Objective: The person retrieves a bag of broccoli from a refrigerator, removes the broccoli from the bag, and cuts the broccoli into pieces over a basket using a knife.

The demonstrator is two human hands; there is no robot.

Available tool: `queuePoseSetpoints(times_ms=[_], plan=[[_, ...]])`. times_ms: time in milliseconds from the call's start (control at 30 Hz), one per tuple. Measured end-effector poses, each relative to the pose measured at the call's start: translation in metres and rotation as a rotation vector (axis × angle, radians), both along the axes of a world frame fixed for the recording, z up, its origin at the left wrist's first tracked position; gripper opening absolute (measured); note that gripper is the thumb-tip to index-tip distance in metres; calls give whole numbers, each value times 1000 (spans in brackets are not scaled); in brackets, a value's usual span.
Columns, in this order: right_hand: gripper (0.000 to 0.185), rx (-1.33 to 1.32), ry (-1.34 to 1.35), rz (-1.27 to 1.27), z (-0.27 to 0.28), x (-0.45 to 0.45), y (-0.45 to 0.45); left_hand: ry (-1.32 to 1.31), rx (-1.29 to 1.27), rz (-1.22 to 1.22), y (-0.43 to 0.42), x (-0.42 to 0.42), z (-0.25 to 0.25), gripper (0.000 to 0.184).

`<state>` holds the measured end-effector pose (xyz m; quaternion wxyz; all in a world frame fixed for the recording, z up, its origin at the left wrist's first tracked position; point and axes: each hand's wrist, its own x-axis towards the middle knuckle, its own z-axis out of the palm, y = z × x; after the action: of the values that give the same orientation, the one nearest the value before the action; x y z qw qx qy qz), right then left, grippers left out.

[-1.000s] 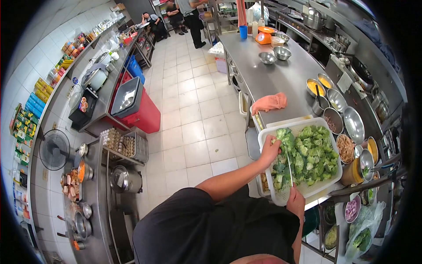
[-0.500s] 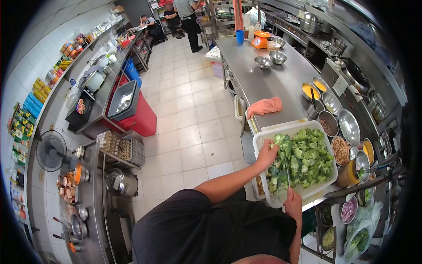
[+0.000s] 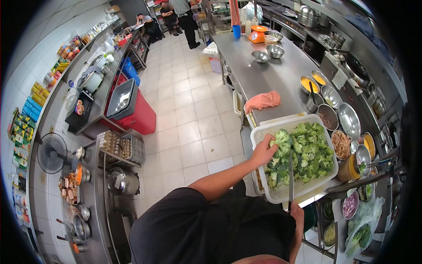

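Note:
In my left hand is a broccoli head, with the fingers curled round its near-left side. My right hand grips the handle of a knife. Its long blade points away from me over the basket, with the tip close to the held broccoli. Below both lies a white plastic basket, filled with cut broccoli florets. The basket rests at the near end of the steel table.
An orange cloth lies past the basket. Along the right stand metal bowls, some with yellow liquid, and a bowl of chopped purple onion. A red bin stands across the aisle. Other people are at the far end.
My right hand has drawn the knife back toward me, and more of the blade shows. My left hand has shifted slightly, still on the broccoli head.

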<state>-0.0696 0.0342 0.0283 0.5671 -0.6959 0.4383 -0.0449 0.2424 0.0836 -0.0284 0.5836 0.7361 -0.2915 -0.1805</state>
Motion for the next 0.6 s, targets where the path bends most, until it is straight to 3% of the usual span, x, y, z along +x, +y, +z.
queuePoseSetpoints(times_ms=[333, 467, 533, 567, 600], plan=[[51, -235, 32, 61, -3, 1, 9, 68, -175, -55, -3, 5, -24, 32], [46, -340, 101, 205, -3, 1, 2, -1, -214, -51, -2, 7, -34, 30], [43, -360, 134, 203, 16, 8, 10, 49, -256, -78, -2, 14, -50, 28], [42, -378, 72, 179, 12, 6, 12, 115, -316, -112, 2, 7, -25, 27], [40, -239, 81, 88, 29, 12, 16, 66, -330, -135, 2, 13, -30, 26]])
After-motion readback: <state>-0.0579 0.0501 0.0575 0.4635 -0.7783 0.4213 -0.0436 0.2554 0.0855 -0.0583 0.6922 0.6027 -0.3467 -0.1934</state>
